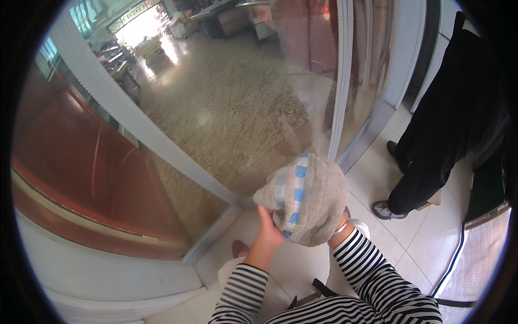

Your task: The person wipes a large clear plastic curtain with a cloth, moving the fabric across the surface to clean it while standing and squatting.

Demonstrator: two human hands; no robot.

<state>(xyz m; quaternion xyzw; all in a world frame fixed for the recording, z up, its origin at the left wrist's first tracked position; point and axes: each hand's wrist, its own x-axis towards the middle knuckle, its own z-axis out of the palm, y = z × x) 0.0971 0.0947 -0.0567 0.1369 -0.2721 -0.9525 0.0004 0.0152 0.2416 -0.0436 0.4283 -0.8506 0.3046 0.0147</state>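
Observation:
A beige cloth (319,198) with a band of blue and white squares is bunched between my two hands, in front of a glass panel (243,101). My left hand (270,227) holds its left lower edge, thumb up and the other fingers hidden behind the fabric. At the cloth's lower right, my right hand (343,224) is mostly covered by it; a bracelet shows at the wrist. Pale frame posts (342,81) border the glass.
A person in black trousers (433,121) is close by on the right, near a small wooden piece (434,199). A metal sill (212,233) runs along the glass base. Light floor tiles (404,227) lie below. Red panels (81,162) show at left.

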